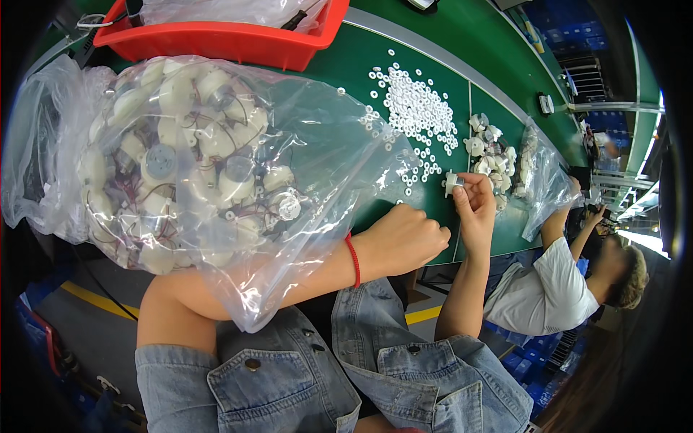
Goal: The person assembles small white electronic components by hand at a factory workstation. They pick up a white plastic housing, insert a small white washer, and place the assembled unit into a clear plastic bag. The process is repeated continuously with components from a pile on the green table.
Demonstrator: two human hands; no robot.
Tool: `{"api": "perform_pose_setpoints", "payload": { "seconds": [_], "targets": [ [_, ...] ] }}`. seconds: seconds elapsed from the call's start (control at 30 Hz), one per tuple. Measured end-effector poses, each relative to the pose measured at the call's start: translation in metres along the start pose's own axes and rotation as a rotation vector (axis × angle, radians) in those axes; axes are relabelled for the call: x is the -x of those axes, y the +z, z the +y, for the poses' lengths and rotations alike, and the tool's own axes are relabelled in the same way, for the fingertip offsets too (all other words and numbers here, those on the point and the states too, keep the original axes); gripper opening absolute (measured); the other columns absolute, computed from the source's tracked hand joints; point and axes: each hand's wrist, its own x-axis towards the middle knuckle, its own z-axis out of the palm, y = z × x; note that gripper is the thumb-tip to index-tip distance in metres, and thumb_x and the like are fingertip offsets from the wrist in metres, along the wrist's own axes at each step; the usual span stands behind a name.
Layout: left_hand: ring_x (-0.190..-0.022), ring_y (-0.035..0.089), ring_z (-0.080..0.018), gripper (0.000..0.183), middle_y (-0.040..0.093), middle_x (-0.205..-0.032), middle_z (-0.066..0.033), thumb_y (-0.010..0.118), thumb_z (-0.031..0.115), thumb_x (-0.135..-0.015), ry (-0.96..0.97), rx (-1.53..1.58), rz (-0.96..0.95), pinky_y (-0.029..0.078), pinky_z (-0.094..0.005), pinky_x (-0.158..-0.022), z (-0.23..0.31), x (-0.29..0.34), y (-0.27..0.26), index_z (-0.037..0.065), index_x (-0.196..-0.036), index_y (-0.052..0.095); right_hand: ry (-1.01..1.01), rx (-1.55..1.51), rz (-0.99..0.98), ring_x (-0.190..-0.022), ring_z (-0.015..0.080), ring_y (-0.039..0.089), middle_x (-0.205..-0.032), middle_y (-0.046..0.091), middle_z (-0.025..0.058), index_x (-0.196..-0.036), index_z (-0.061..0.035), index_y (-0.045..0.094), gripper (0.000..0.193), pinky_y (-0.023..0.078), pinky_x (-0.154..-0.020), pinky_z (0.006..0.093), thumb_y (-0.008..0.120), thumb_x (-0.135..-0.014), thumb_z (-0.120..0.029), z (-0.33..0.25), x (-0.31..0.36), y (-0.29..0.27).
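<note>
My right hand pinches a small white plastic part between thumb and fingertips, just above the table. Beside it, my left hand, with a red cord bracelet on the wrist, is curled into a fist near the table's front edge. Whatever the fist may hold is hidden. Beyond the hands lies a spread of small white ring-shaped pieces. To the right of my right hand sits a pile of white plastic parts with silvery motor-like bodies. My left forearm lies against a big clear plastic bag.
Inside the bag are several white motor assemblies with thin dark red wires. A red bin stands behind it on the green table. Another clear bag lies to the right, near a co-worker in a white shirt.
</note>
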Motion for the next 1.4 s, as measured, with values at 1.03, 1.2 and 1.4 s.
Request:
{"api": "perform_pose_setpoints", "payload": {
  "seconds": [1.03, 1.2, 1.4],
  "targets": [
    [-0.060, 0.066, -0.0258, 0.026, 0.065, -0.064, -0.0077, 0.064, 0.026, -0.090, -0.041, 0.103, -0.068, 0.050, -0.0380, -0.051, 0.003, -0.005, -0.009, 0.007, -0.072, 0.061, -0.088, 0.593, -0.214, -0.063, 0.0356, 0.057, -0.071, 0.056, 0.0225, -0.102, 0.0004, 0.039, 0.022, 0.040, -0.054, 0.0417, 0.059, -0.094, -0.004, -0.035, -0.008, 0.008],
    [-0.053, 0.061, -0.0163, 0.026, 0.062, -0.060, -0.0050, 0.061, 0.022, -0.095, -0.298, 0.631, 0.017, 0.046, -0.0317, -0.050, 0.004, -0.017, -0.016, 0.003, -0.078, 0.063, -0.082, -0.035, 0.009, -0.061, 0.0068, 0.048, -0.077, 0.056, 0.0015, -0.112, -0.0010, 0.045, 0.018, 0.036, -0.052, 0.0259, 0.056, -0.098, -0.006, -0.006, 0.012, -0.006],
    [-0.077, 0.059, -0.0077, 0.020, 0.063, -0.094, -0.0043, 0.057, 0.015, -0.097, -0.625, 1.313, -0.210, 0.048, -0.0235, -0.066, 0.006, -0.017, -0.018, 0.003, -0.112, 0.056, -0.345, 0.093, 0.583, -0.060, 0.0051, 0.044, -0.072, 0.051, -0.0019, -0.108, -0.0028, 0.049, 0.016, 0.034, -0.053, 0.0206, 0.055, -0.101, -0.016, 0.003, -0.022, -0.059]
  ]
}}
